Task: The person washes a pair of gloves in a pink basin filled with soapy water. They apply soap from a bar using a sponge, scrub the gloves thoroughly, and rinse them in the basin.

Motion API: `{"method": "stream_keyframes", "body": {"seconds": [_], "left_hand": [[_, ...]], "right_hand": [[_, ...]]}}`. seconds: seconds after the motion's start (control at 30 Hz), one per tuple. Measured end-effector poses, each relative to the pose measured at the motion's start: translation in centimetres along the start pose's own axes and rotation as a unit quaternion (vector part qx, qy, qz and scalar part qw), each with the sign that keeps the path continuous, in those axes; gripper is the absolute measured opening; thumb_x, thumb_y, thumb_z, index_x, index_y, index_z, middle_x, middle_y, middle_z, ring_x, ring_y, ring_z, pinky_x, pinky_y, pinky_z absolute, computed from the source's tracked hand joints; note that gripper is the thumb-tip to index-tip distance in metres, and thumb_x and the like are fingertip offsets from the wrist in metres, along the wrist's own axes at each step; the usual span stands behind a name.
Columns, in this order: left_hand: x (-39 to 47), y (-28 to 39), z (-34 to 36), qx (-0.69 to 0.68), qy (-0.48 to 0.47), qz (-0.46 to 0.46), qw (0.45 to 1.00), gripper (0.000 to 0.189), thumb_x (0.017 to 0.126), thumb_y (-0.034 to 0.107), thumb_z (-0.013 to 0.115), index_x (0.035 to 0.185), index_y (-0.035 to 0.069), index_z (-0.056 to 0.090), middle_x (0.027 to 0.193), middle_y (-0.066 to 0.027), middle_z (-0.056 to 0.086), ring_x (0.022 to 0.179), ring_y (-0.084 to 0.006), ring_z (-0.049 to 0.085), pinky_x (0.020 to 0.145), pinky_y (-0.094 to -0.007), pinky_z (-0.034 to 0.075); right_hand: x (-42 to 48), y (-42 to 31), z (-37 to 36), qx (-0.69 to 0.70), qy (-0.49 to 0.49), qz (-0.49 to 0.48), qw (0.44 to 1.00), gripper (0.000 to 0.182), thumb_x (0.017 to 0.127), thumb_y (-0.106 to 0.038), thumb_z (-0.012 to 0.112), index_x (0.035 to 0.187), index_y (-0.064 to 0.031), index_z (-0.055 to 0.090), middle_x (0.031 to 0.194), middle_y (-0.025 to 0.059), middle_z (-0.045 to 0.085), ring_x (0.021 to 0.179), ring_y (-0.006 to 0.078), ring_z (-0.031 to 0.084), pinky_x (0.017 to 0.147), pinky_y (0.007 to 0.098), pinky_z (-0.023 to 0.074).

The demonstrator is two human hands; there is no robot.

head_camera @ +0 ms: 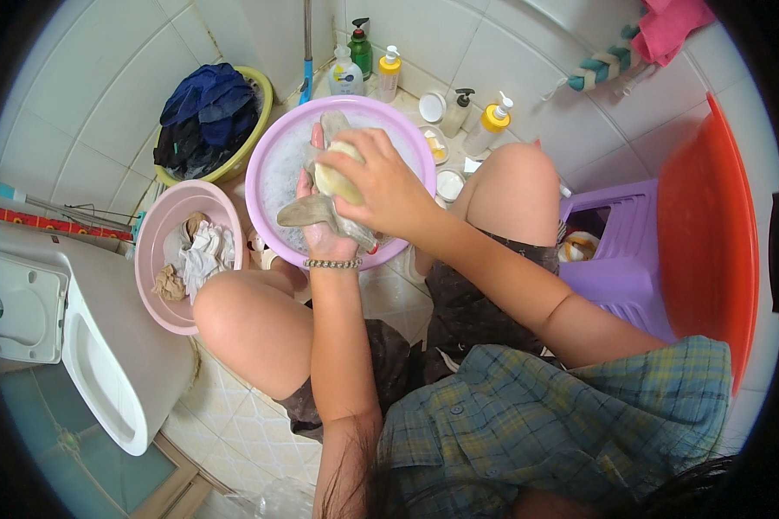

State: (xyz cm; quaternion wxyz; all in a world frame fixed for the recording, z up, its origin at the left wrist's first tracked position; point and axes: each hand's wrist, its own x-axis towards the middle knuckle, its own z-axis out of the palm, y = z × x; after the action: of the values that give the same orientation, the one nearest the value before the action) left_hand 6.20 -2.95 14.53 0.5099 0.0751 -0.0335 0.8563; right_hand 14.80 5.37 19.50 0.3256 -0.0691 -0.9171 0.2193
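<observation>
Over a lilac plastic basin (427,146) of foamy water (284,159), my left hand (321,239) is turned palm up with a wet greyish sock-like cloth (298,213) lying across it. A small red spot shows at the cloth's lower end. My right hand (396,188) grips a pale yellow bar of soap (330,183) and presses it onto the cloth. The soap and fingers hide the middle of the cloth. A braided bracelet (333,264) circles my left wrist.
Left stand a pink basin (144,259) with white and tan laundry and a yellow-green basin (265,97) heaped with dark clothes. Several pump bottles (388,74) line the wall. A toilet (136,344) is at far left; a purple stool (623,285) and red basin (707,259) at right.
</observation>
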Motion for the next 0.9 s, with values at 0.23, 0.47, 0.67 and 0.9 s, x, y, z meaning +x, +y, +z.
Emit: {"method": "stream_keyframes", "body": {"seconds": [0.23,0.47,0.67,0.9], "left_hand": [[-0.1,0.5,-0.2,0.097,0.035,0.049,0.993,0.057,0.100,0.038,0.032,0.153,0.020,0.029,0.150,-0.0104,0.040,0.128,-0.0277,0.046,0.110,-0.0407,0.036],[0.5,0.4,-0.3,0.102,0.053,-0.013,0.993,0.057,0.100,0.041,0.032,0.153,0.022,0.030,0.150,-0.0105,0.038,0.129,-0.0283,0.046,0.109,-0.0420,0.037],[0.1,-0.1,0.1,0.140,0.057,0.041,0.988,0.057,0.100,0.041,0.031,0.153,0.021,0.030,0.149,-0.0109,0.040,0.128,-0.0281,0.047,0.108,-0.0418,0.037],[0.4,0.4,0.0,0.150,0.075,0.078,0.983,0.056,0.101,0.040,0.030,0.153,0.021,0.029,0.147,-0.0104,0.042,0.128,-0.0273,0.046,0.109,-0.0418,0.037]], "right_hand": [[-2.6,-1.4,0.6,0.100,-0.080,0.010,0.992,0.049,0.069,-0.016,0.072,0.116,-0.0086,0.061,0.121,0.0170,0.052,0.115,0.0367,0.046,0.101,0.0438,0.0409],[-0.6,-1.2,-0.9,0.130,-0.032,-0.044,0.990,0.050,0.068,-0.014,0.069,0.117,-0.0107,0.064,0.122,0.0154,0.052,0.115,0.0357,0.047,0.100,0.0435,0.0411],[-1.3,-1.6,0.4,0.091,-0.057,-0.035,0.994,0.048,0.067,-0.013,0.069,0.114,-0.0103,0.065,0.121,0.0147,0.054,0.114,0.0362,0.048,0.099,0.0444,0.0422],[-2.9,-2.6,-1.4,0.095,-0.052,0.013,0.994,0.041,0.069,-0.014,0.071,0.108,-0.0068,0.066,0.119,0.0153,0.055,0.111,0.0350,0.050,0.098,0.0432,0.0438]]}}
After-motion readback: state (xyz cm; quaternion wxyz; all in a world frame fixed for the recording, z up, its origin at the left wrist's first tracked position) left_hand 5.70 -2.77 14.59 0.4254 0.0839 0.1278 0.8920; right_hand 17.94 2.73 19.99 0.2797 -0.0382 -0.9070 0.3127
